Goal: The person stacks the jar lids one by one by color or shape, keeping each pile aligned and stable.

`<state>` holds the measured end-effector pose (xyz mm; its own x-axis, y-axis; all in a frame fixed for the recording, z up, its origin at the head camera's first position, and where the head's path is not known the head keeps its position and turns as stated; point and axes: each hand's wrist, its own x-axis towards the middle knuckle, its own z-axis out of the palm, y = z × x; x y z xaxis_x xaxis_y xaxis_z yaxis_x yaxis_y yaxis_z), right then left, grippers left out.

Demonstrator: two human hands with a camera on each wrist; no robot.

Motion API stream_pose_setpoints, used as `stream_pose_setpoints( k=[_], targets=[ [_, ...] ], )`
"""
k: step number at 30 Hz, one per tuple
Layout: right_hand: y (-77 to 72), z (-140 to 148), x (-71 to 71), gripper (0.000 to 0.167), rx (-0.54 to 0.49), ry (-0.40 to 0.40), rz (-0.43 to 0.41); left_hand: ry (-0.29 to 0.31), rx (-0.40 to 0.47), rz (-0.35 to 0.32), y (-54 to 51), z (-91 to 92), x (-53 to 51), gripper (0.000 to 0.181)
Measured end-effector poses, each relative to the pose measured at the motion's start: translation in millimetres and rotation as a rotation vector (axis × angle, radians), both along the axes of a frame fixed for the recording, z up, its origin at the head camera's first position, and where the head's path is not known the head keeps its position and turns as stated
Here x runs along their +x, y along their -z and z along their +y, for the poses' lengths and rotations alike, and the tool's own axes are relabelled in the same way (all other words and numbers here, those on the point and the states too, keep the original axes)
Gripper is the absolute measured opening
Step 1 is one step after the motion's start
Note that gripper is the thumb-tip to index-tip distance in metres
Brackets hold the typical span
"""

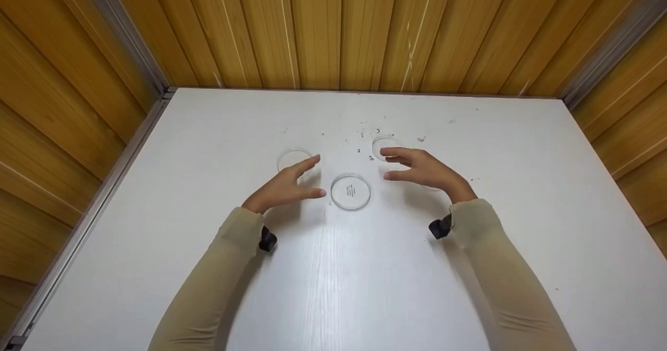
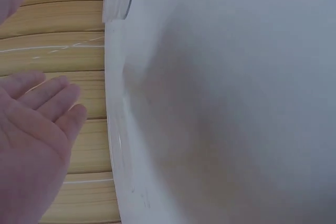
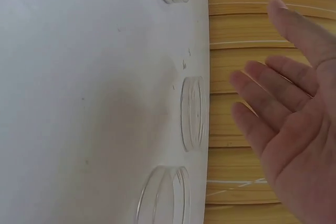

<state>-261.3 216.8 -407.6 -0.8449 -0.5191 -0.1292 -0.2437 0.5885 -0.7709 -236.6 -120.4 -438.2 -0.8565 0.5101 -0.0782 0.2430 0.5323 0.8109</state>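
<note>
A round clear petri dish (image 1: 350, 191) with small dark print lies flat between my two hands. My left hand (image 1: 286, 187) hovers to its left, fingers extended and thumb apart, its thumb tip near the dish's rim. Beyond those fingers is another clear dish (image 1: 292, 158), partly covered by them. To the right, my right hand (image 1: 424, 171) hovers with fingers extended, partly hiding a further dish (image 1: 379, 143). The right wrist view shows a dish (image 3: 163, 198) at its lower edge, largely covered by my hand in the head view. Neither hand holds anything.
Dark specks (image 1: 371, 158) are scattered over the far middle of the white table (image 1: 344, 288). Wood-patterned panels (image 1: 338, 33) stand behind the table and at both sides, with metal framing (image 1: 125, 33) at the corners. Each wrist carries a small black device (image 1: 440, 227).
</note>
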Motion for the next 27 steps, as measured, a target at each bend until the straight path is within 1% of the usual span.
stream_pose_setpoints(
  k=[1, 4, 7, 10, 13, 15, 19, 23, 27],
  targets=[
    [5.0, -1, -2.3, 0.071, 0.006, -0.016, -0.005, 0.019, -0.012, -0.01, 1.7, 2.9, -0.2, 0.09],
    [10.6, -11, -1.9, 0.073, 0.032, -0.053, -0.022, 0.07, -0.032, -0.03, 5.9, 11.1, -1.5, 0.09],
    [15.6, -22, 0.4, 0.076, 0.071, -0.094, -0.023, 0.098, -0.045, -0.043, 9.6, 18.0, -3.1, 0.09],
    [20.1, -31, 2.5, 0.077, 0.11, -0.123, -0.01, 0.122, -0.066, -0.036, 13.0, 23.6, -4.9, 0.089],
    [23.9, -38, 4.6, 0.079, 0.146, -0.138, 0.006, 0.138, -0.108, -0.014, 15.4, 28.2, -6.8, 0.088],
    [25.9, -41, 5.7, 0.081, 0.164, -0.146, 0.018, 0.137, -0.141, 0.002, 15.9, 30.7, -7.8, 0.085],
    [28.0, -47, 7.8, 0.082, 0.176, -0.154, 0.034, 0.115, -0.181, 0.018, 14.0, 33.7, -8.3, 0.078],
    [29.1, -50, 10.1, 0.082, 0.162, -0.153, 0.042, 0.092, -0.207, 0.02, 11.6, 34.5, -7.6, 0.072],
    [30.4, -53, 12.3, 0.079, 0.14, -0.16, 0.071, 0.072, -0.224, 0.022, 9.7, 33.2, -6.8, 0.07]
  ],
)
